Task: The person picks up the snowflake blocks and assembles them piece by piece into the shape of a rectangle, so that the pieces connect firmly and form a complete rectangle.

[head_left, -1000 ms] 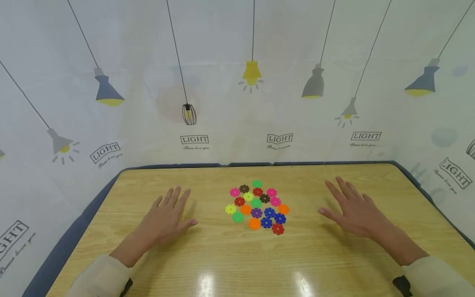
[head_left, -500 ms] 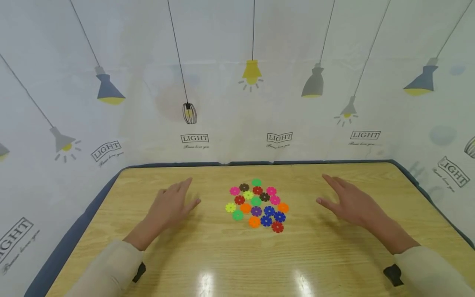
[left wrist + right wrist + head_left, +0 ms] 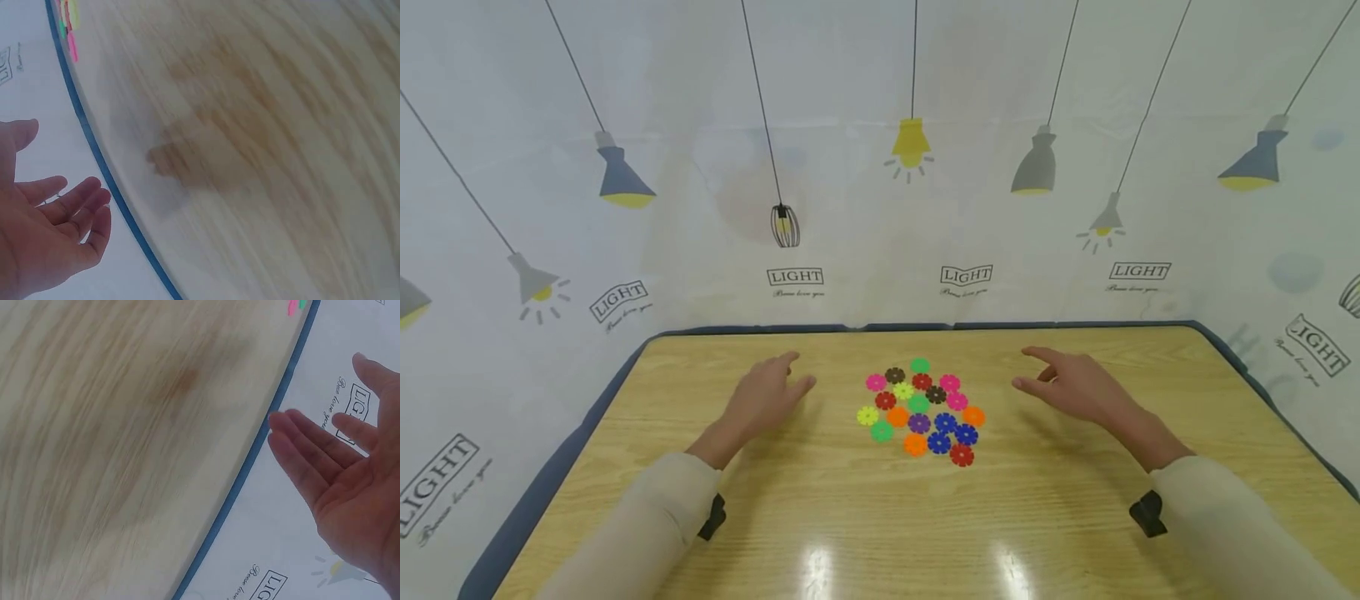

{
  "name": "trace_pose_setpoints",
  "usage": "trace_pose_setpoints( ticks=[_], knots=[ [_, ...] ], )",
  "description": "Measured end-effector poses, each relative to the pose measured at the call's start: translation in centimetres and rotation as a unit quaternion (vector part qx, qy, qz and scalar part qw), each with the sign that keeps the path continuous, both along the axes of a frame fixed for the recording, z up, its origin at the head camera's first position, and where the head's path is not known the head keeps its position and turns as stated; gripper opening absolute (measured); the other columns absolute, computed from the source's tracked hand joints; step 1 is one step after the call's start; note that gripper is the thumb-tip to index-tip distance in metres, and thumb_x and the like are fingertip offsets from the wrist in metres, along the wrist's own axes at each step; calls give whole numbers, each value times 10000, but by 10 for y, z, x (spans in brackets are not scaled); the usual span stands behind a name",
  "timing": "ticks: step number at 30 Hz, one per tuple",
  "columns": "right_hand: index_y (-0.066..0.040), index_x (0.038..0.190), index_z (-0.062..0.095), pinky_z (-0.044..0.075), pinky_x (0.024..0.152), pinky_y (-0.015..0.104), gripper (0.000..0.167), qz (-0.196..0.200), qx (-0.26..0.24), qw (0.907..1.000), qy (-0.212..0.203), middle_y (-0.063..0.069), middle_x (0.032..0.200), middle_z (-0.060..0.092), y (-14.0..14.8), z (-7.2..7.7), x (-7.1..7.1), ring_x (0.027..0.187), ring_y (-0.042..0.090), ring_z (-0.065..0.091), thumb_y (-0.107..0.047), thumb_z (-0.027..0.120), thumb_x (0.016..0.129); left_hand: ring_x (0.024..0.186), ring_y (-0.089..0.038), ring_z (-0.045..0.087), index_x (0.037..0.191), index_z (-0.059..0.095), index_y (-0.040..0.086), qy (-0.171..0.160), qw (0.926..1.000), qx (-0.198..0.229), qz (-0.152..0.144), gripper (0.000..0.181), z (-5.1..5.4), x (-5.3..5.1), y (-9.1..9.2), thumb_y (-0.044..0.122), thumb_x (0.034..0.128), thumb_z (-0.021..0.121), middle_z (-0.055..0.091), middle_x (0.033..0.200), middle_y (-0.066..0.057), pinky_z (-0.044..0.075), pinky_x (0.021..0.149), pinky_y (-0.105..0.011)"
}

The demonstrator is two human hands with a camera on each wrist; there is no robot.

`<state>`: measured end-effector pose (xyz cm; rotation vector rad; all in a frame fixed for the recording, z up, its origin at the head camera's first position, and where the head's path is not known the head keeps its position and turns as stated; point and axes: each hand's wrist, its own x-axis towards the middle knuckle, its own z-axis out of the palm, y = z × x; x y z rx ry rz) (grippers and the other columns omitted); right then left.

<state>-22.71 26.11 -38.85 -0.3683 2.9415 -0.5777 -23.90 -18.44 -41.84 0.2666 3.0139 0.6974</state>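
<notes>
Several flat, notched plastic discs lie loosely grouped at mid-table in the head view, among them a purple disc (image 3: 919, 423), a red disc (image 3: 962, 455), an orange disc (image 3: 973, 416) and a yellow disc (image 3: 867, 416). Left of the group my left hand (image 3: 762, 398) hovers over the wood, holding nothing; its fingers look loosely bent in the left wrist view. On the other side, my right hand (image 3: 1078, 386) is likewise raised and holds nothing, palm and relaxed fingers showing in the right wrist view. Neither hand touches a disc.
The wooden table (image 3: 865, 517) has a dark blue edge (image 3: 760, 330) along its back and sides. A pale cloth (image 3: 850, 167) printed with hanging lamps surrounds it on three sides. Black bands (image 3: 1148, 513) show at the cream sleeves (image 3: 1217, 508).
Both hands have moved inward toward the discs and slightly forward, turning so the thumbs face each other. Their spread fingers have bent a little. The discs lie as before.
</notes>
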Motion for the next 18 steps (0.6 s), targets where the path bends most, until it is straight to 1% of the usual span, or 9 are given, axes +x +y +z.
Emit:
trace_pose_setpoints(
  ticks=[4,7,9,11,13,15,16,18],
  knots=[
    [-31,1422,458,564,702,392,738,-22,-545,9973,-495,169,1028,715,-6,-1,-7,840,252,700,-560,570,921,1107,-325,612,1419,442,17,-382,9985,362,162,585,1,-5,4,414,995,509,615,1259,-200,506,909,-493],
    [-5,1421,448,581,681,356,723,-98,-1085,9888,-1017,168,985,720,-9,-2,-13,793,233,707,-513,592,927,1083,-309,618,1402,468,24,-587,9961,601,273,556,3,-8,7,403,998,506,625,1241,-192,513,890,-473],
    [6,1422,441,592,691,357,735,-174,-1400,9810,-1335,177,978,718,-10,-4,-16,801,239,712,-511,596,925,1094,-305,615,1380,499,22,-675,9947,703,316,534,3,-9,8,397,1000,501,624,1250,-179,509,901,-468],
    [6,1424,439,595,706,366,744,-258,-1679,9719,-1631,184,983,715,-10,-7,-19,815,249,713,-516,602,919,1118,-303,609,1351,535,19,-695,9943,745,319,508,3,-10,9,387,1003,494,622,1263,-163,499,925,-473],
    [4,1420,445,596,714,377,742,-338,-1953,9619,-1883,187,983,715,-10,-10,-21,818,265,716,-511,615,913,1087,-284,630,1322,566,17,-756,9931,833,321,489,4,-12,10,382,1004,493,666,1198,-135,494,932,-472],
    [-7,1412,461,596,718,382,733,-433,-2198,9519,-2090,179,979,718,-11,-13,-22,815,273,717,-506,632,902,1006,-246,660,1304,586,22,-848,9914,933,354,478,4,-13,12,382,1004,493,711,1085,-101,499,915,-452],
    [-12,1409,466,595,720,387,729,-464,-2324,9470,-2170,179,978,718,-12,-15,-23,815,278,719,-501,640,898,956,-231,676,1303,586,20,-952,9885,1105,399,476,4,-13,13,378,1002,500,722,1032,-99,516,895,-436],
    [-20,1407,471,594,725,401,724,-482,-2548,9380,-2301,183,978,716,-13,-17,-22,820,291,721,-494,654,891,836,-206,694,1304,580,12,-1216,9788,1564,521,473,4,-14,16,366,998,515,730,919,-100,554,824,-391]
  ],
)
